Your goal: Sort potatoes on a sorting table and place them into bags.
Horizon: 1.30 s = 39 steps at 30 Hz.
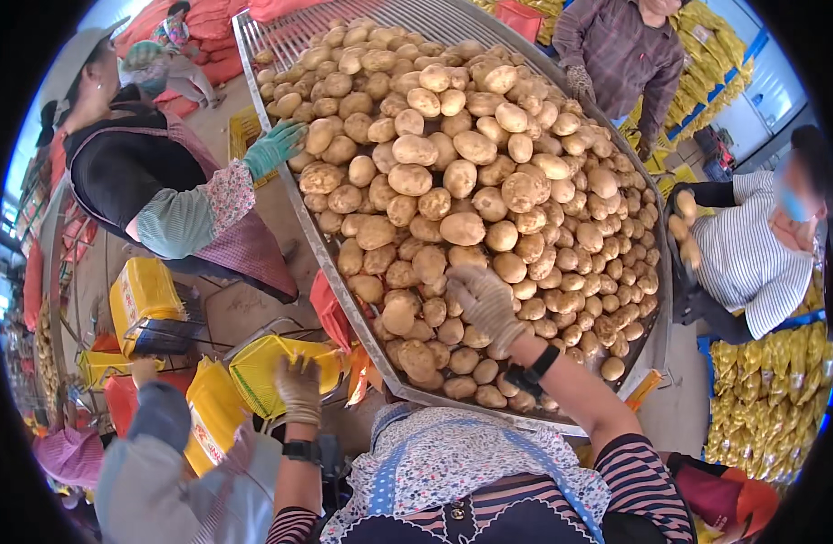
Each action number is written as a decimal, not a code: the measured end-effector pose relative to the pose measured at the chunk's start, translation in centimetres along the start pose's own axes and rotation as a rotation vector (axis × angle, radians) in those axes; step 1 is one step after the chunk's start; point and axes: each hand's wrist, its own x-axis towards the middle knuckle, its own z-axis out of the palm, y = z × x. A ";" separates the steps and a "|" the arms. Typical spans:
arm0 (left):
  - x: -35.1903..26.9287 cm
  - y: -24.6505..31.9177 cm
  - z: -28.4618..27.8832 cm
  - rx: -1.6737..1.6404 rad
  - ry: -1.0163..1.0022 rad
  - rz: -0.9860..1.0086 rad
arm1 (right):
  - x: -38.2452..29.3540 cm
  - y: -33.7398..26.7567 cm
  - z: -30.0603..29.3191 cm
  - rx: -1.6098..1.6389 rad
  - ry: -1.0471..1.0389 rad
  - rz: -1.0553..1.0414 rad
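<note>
A metal sorting table (301,197) in front of me bears a large heap of potatoes (461,178). My right hand (484,302), in a pale knit glove, lies on the potatoes near the table's front part; its fingertips reach among them, and whether it grips one is hidden. Left of the table, my left hand (299,387), also gloved, is over a yellow mesh bag (257,374) held open on a metal frame. The fingers look apart, with no potato visible in them. Both wrists wear dark bands.
A co-worker's green-gloved hand (275,148) touches the table's left edge. Another co-worker at the right holds several potatoes (685,228); a third stands at the far side. Yellow bag stacks (148,299) stand at the left, with a person's grey sleeve (158,415) close to my left arm.
</note>
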 end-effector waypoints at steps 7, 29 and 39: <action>-9.6 -7.4 13.6 0.543 -0.451 0.265 | 7.1 2.3 -1.0 -0.682 0.046 -0.228; -7.7 -10.5 30.2 0.185 -0.723 -0.595 | 7.7 -5.7 -1.1 0.108 0.128 -0.366; -3.8 -8.3 25.5 -0.303 -0.953 -0.758 | 20.7 -5.0 2.8 -0.672 0.235 -0.391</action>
